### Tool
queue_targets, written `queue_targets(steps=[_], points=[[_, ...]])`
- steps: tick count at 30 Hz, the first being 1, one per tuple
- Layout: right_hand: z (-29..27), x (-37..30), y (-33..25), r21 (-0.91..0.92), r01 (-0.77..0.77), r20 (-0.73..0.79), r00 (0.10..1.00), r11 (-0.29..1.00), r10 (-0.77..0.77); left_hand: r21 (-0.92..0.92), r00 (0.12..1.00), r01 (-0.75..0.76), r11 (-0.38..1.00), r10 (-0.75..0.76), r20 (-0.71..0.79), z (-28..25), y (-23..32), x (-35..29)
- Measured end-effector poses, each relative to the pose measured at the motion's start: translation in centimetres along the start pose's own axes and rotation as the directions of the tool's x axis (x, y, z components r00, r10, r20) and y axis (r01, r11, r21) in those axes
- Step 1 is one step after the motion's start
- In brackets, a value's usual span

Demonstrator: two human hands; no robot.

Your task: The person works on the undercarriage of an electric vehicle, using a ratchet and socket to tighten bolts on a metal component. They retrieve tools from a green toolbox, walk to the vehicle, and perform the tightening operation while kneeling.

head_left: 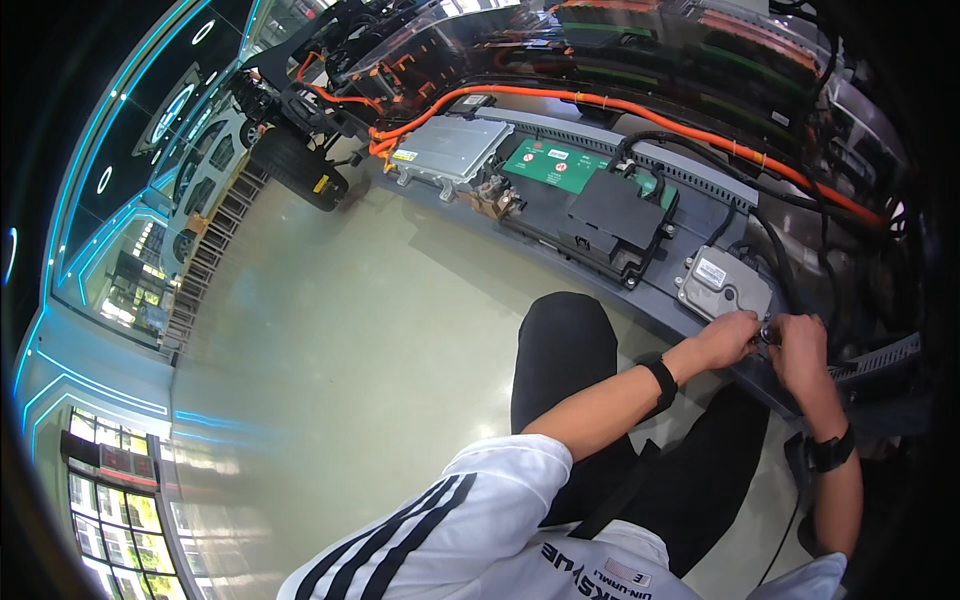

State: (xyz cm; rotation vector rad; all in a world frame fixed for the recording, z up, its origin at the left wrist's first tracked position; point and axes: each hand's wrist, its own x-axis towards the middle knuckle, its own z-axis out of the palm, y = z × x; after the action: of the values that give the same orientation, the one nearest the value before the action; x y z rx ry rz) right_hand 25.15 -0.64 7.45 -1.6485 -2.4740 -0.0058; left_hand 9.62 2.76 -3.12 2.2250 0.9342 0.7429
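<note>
My left hand point(729, 340) and my right hand point(801, 354) meet at the lower edge of a flat grey metal control unit point(738, 285) with a white label. Between them sits a small shiny metal piece point(768, 334), dark in parts, too small and covered to name. Both hands are closed, with fingertips pinched around it from either side. The control unit lies on a long dark grey rail point(655, 308) at the side of the vehicle chassis. Black cables run down close to the right hand.
Left along the rail are a black battery box point(620, 207), a green label plate point(553, 163) and a silver finned unit point(440, 150). A thick orange cable point(600, 100) runs above them. A tyre point(295, 168) stands at the far left, and pale floor point(350, 330) lies below.
</note>
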Motion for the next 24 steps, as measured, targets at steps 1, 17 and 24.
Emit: queue_targets(steps=[1,17,24], points=[[0.3,0.1,0.4,-0.061,0.098,-0.066,0.993,0.993,-0.102,-0.016,1.0,-0.024,1.0,0.025,0.007,-0.1,-0.1,0.1],[-0.4,0.6,-0.7,-0.079,-0.186,0.128,0.972,0.979,0.195,-0.044,0.998,-0.054,0.998,0.054,-0.01,-1.0,0.5,0.2],[0.9,0.2,0.3,-0.054,0.024,-0.014,1.0,0.998,-0.025,-0.06,0.996,0.013,0.998,-0.008,0.084,-0.6,0.3,0.7]])
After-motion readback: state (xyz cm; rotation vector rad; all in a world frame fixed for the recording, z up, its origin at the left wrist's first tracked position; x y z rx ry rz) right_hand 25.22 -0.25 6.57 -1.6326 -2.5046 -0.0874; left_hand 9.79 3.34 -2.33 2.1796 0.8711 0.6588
